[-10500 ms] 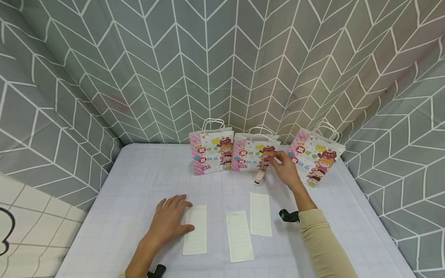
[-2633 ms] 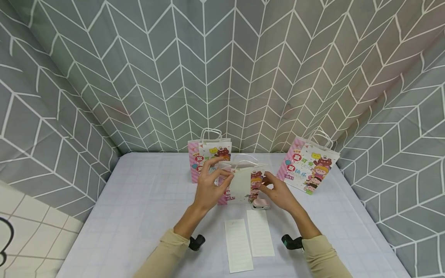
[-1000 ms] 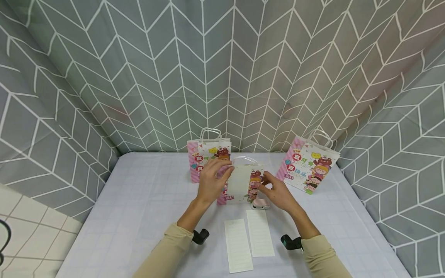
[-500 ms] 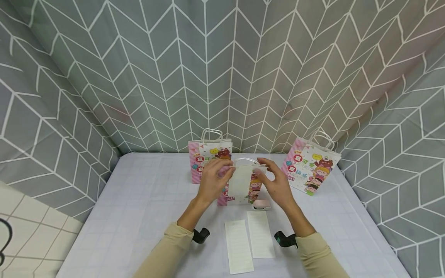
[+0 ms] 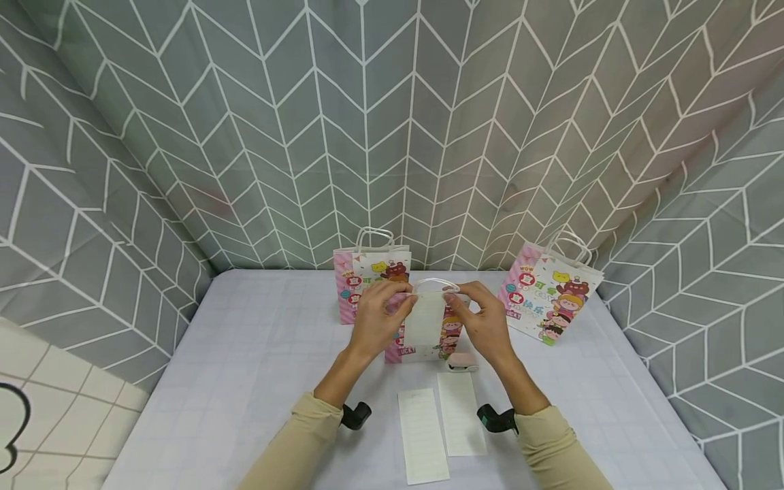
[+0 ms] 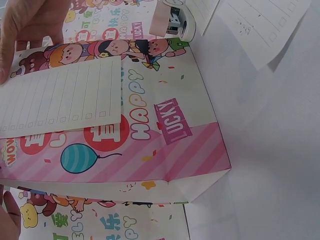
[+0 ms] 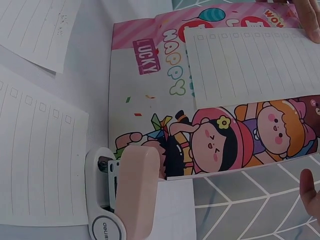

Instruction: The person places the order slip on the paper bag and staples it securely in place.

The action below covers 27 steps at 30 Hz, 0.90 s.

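Note:
A small paper gift bag (image 5: 422, 353) with pink stripes and cartoon figures stands in front of me, its white handle up. Flat against its front lies a lined checklist slip (image 5: 424, 321), its top at the bag's upper rim. My left hand (image 5: 375, 318) pinches the slip's upper left corner with the bag's rim. At the upper right, my right hand (image 5: 488, 325) pinches the rim and slip edge between thumb and fingers. A pink and white stapler (image 7: 137, 192) sits by the bag's lower right corner. The wrist views show only parts of the hands.
Two more checklist slips (image 5: 424, 435) lie side by side on the white-covered table (image 5: 245, 367) nearest me. A matching gift bag (image 5: 344, 289) stands behind left, partly hidden by my left hand. Another gift bag (image 5: 548, 296) leans at the right. Patterned curtain (image 5: 392, 136) surrounds the table.
One slip has gone from the table onto the middle bag, which came nearer. The stapler now lies at its corner. Lately my right hand rose from the bag's side to its top edge.

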Available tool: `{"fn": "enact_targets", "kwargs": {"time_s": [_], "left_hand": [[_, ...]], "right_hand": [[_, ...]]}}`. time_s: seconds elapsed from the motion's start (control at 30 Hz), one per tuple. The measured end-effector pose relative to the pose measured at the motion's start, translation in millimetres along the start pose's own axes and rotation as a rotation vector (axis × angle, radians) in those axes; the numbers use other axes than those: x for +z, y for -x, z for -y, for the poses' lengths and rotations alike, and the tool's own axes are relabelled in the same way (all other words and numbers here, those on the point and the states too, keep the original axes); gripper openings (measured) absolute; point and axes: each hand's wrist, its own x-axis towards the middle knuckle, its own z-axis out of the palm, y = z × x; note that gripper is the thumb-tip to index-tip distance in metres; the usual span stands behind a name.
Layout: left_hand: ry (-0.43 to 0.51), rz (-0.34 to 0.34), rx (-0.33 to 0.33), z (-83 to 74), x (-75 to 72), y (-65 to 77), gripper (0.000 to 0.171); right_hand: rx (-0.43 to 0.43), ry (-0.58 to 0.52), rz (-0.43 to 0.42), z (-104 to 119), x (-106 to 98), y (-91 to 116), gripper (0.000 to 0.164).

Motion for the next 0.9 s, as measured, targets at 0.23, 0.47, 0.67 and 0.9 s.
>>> {"fn": "enact_targets", "kwargs": {"time_s": [0.23,0.47,0.67,0.9], "left_hand": [[0.012,0.012,-0.019,0.6,0.8,-0.3,0.016],[0.005,0.014,-0.042,0.3,1.5,0.4,0.016],[-0.008,0.004,-0.042,0.2,2.8,0.9,0.015],[-0.009,0.002,-0.052,-1.4,2.8,0.9,0.016]], "right_hand": [[-0.006,-0.015,0.002,-1.4,0.8,-0.1,0.014],[-0.031,-0.018,-0.004,-1.9,1.6,-0.4,0.014],[-0.042,0.008,-0.013,-3.8,2.6,-1.3,0.013],[-0.057,0.020,-0.035,-5.5,4.1,-2.0,0.011]]}}
